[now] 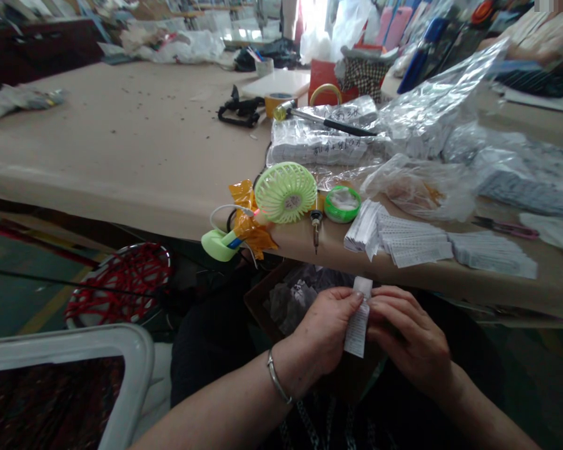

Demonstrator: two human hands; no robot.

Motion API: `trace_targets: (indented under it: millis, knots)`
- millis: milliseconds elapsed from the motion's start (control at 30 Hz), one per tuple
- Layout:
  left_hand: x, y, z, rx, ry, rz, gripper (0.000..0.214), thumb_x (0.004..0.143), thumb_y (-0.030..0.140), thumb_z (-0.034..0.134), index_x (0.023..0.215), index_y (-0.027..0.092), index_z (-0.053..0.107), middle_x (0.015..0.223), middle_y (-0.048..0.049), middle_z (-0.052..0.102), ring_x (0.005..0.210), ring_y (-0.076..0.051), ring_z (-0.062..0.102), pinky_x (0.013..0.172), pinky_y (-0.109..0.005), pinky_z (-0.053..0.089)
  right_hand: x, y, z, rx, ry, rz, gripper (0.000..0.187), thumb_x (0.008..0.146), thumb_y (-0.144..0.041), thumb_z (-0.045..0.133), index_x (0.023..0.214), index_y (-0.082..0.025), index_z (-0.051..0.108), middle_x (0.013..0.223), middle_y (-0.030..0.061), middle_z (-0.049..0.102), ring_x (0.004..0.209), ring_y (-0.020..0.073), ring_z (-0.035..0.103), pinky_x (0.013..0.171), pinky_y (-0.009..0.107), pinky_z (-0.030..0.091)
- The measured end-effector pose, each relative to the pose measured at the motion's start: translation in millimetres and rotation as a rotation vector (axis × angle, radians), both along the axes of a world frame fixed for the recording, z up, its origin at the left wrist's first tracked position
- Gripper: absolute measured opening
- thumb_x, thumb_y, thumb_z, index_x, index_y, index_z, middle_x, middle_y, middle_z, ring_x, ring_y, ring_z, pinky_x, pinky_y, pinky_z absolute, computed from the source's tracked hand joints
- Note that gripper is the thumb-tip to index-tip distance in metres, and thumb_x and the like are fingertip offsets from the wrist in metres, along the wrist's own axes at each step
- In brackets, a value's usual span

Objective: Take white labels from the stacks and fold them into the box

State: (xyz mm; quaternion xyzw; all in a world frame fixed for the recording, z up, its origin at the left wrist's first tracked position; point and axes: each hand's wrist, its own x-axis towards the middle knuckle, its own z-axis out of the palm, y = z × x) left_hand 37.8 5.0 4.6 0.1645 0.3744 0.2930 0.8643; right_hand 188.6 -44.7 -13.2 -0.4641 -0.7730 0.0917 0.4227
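Currently one slip (358, 330) sits below the worktop (145, 156) edge, pinched between left hand (326, 331) and right hand (410, 334), both grips narrow on it. Loose stacks (417, 245) lie fanned above, with fuller bags (319, 147) behind, so much seemingly remains.

Blown-out backlight at top, dim foreground, soft blur, warped edges

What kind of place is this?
Probably a small workshop or packing room. Stacks of printed paper tags lie on a big work table beside clear plastic bags, and the left hand and right hand pinch one white tag.
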Motion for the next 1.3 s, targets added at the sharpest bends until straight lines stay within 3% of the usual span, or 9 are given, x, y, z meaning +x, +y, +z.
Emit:
trace_targets:
  millis: [133,300,500,733,867,967,1033,1133,1300]
  knots:
    - [-3.4,-1.5,5.0,0.045,0.083,-0.124,0.023,0.081,0.031,0.06,0.084,0.009,0.062,0.063,-0.0063,0.064,0.049,-0.012,0.058,0.053,-0.024,0.047,-4.5,5.8,1.0,-0.39,0.45,-0.277,0.012,0.083,-0.027,0.059,0.094,-0.021,0.06,0.089,0.0032,0.063,0.082,0.0163,0.061,0.072,0.028,0.05]
    - [-8.0,-7.9,8.1,0.075,0.073,-0.177,0.026,0.081,0.035,0.06,0.078,0.009,0.062,0.064,-0.0062,0.063,0.047,-0.01,0.057,0.051,-0.023,0.047,-15.8,15.7,1.6,-0.796,0.845,-0.179,0.018,0.077,-0.035,0.067,0.076,-0.019,0.058,0.067,-0.0042,0.056,0.057,0.0077,0.05,0.054,0.019,0.042]
    - [-21.5,-8.3,-4.3,0.03,-0.13,-0.304,0.032,0.072,0.037,0.07,0.085,0.008,0.063,0.071,-0.009,0.066,0.053,-0.013,0.061,0.054,-0.025,0.05,-31.6,12.0,4.0,-0.96,1.079,-0.173,0.021,0.072,-0.035,0.072,0.071,-0.018,0.059,0.064,-0.0052,0.056,0.051,0.0053,0.047,0.047,0.016,0.039]
    - [-31.3,-8.0,-15.6,0.026,-0.219,-0.337,0.036,0.067,0.041,0.073,0.081,0.01,0.061,0.061,-0.0052,0.063,0.052,-0.016,0.063,0.052,-0.027,0.052,-44.2,6.3,-0.1,-0.962,1.13,-0.165,0.02,0.072,-0.035,0.07,0.076,-0.02,0.058,0.067,-0.0048,0.058,0.047,0.0057,0.05,0.044,0.016,0.042]
    - [-36.3,-7.3,-11.0,0.051,-0.202,-0.387,0.037,0.068,0.044,0.072,0.077,0.01,0.061,0.06,-0.0043,0.061,0.05,-0.015,0.062,0.049,-0.024,0.05,-36.7,5.9,-5.4,-1.018,1.019,0.011,0.026,0.075,-0.034,0.066,0.098,-0.025,0.059,0.087,-0.0001,0.066,0.056,0.0109,0.061,0.05,0.022,0.051]
    - [-39.9,-8.7,-7.0,0.069,-0.185,-0.465,0.039,0.067,0.047,0.072,0.072,0.009,0.062,0.061,-0.0049,0.061,0.049,-0.013,0.061,0.049,-0.023,0.049,-25.7,9.4,-8.4,-1.118,0.914,0.274,0.042,0.072,-0.031,0.069,0.112,-0.024,0.058,0.107,0.0076,0.066,0.083,0.0191,0.067,0.071,0.032,0.056]
    - [-41.1,-10.8,-5.4,0.055,-0.176,-0.51,0.04,0.065,0.048,0.073,0.074,0.01,0.062,0.063,-0.0046,0.061,0.049,-0.012,0.06,0.049,-0.023,0.049,-20.0,12.7,-9.9,-1.122,0.908,0.439,0.038,0.069,-0.031,0.072,0.105,-0.022,0.063,0.122,0.0107,0.06,0.105,0.024,0.062,0.086,0.039,0.051]
    - [-40.9,-14.3,-4.1,0.021,-0.169,-0.536,0.041,0.064,0.047,0.075,0.078,0.011,0.062,0.064,-0.0037,0.062,0.05,-0.013,0.061,0.05,-0.024,0.05,-17.5,16.0,-13.0,-1.131,0.976,0.6,0.032,0.063,-0.035,0.076,0.09,-0.02,0.065,0.133,0.0105,0.052,0.117,0.0274,0.055,0.09,0.042,0.048]
    - [-38.8,-18.1,-4.7,-0.001,-0.18,-0.53,0.038,0.066,0.045,0.073,0.076,0.011,0.06,0.061,-0.0044,0.062,0.052,-0.015,0.062,0.053,-0.025,0.051,-22.1,14.2,-21.5,-1.193,1.087,0.616,0.025,0.065,-0.033,0.076,0.08,-0.019,0.062,0.13,0.0101,0.054,0.114,0.0266,0.057,0.086,0.041,0.05]
